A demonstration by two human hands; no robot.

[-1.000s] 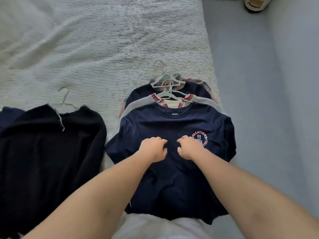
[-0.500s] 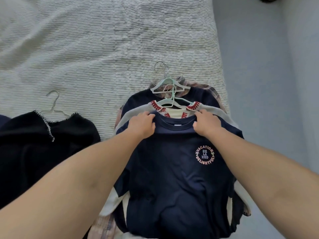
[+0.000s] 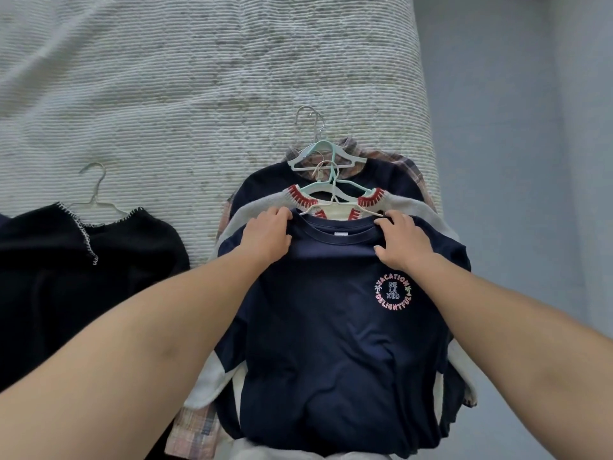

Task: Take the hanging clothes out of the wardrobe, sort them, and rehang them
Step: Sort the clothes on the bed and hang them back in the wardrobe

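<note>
A navy t-shirt [image 3: 331, 327] with a round "Vacation Relaxed Delightful" print lies on top of a pile of hung clothes on the bed. My left hand [image 3: 265, 237] grips its left shoulder beside the collar. My right hand [image 3: 403, 242] grips the right shoulder. Under it lie a white sweater with red-stitched neckline [image 3: 368, 200], another navy top [image 3: 265, 184] and a plaid shirt [image 3: 411, 167], on pale green and white hangers [image 3: 328, 161]. The hanger inside the top t-shirt is hidden.
A black knit garment [image 3: 66, 277] on a wire hanger [image 3: 96, 190] lies to the left on the white ribbed bedspread [image 3: 182, 94]. The bed's right edge drops to grey floor [image 3: 514, 161].
Both hands moved from the t-shirt's chest up to its shoulders beside the collar and took hold there. The view shifted closer over the pile.
</note>
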